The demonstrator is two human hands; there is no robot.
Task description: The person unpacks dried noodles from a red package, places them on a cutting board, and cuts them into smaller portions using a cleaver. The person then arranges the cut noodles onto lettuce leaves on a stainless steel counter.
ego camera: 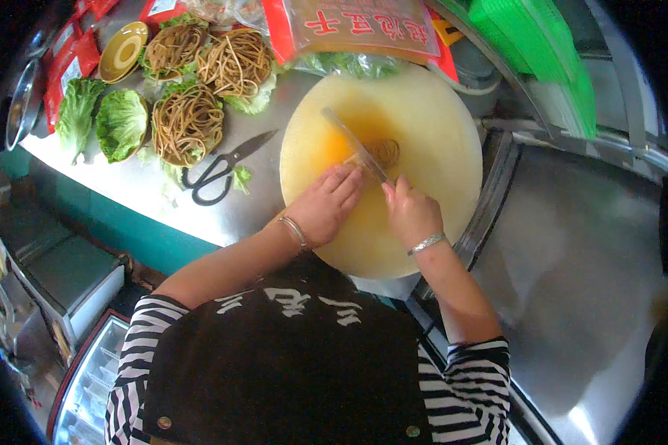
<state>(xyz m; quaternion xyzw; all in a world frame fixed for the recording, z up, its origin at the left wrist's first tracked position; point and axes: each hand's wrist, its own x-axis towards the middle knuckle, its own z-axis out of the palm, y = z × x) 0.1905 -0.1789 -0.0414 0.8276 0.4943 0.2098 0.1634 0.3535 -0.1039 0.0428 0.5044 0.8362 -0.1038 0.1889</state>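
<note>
My right hand (414,214) grips the handle of a cleaver-like knife (356,143), seen nearly edge-on and slanting up to the left. The blade stands on a round, pale yellow cutting board (434,122). My left hand (331,200) rests on the board with bent fingers, its fingertips pressing a piece of brown food, apparently dried tofu (355,159), against the blade's left side. Thin cut strips of the same brown food (387,152) lie together on the blade's right side. My left fingers partly hide the uncut piece.
Several lettuce-lined bowls of brown strips (188,123) stand at the left. Black-handled scissors (228,167) lie between them and the board. Past the board is a large red-edged plastic bag (362,28). Yellow dishes (123,51) and a lettuce-lined bowl (121,125) sit farther left; green netting (534,50) hangs right.
</note>
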